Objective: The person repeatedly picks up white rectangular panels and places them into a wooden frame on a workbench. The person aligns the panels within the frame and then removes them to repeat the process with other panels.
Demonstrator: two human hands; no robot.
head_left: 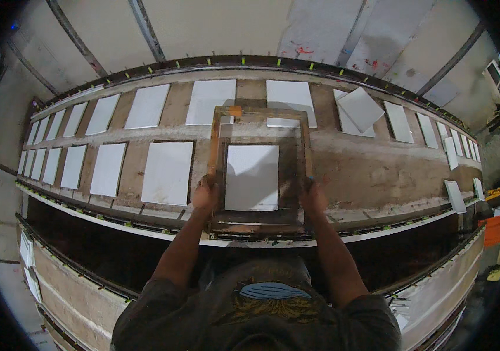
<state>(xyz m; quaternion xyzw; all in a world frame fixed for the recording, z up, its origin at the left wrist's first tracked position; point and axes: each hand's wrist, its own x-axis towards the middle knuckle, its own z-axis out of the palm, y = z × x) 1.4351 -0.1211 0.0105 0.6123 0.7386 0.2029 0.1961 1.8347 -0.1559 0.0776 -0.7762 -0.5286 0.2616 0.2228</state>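
Observation:
A wooden screen-printing frame (215,143) with see-through mesh lies or hovers over the long table in front of me; I cannot tell whether it touches. My left hand (205,195) is closed on its left rail, and my right hand (313,199) grips the right rail. Through the mesh shows a white rectangular sheet (253,178), with a shadow across its right part. The frame's far end overlaps the near parts of two sheets in the far row. Just left of my left hand lies another white sheet (167,173).
White sheets run in two rows along the brown table (372,169). At the far right, a tilted sheet (361,109) lies on another. Small yellow-green marks line the table's edges. Behind me stands a second table (80,275). An orange object (491,230) is at the right.

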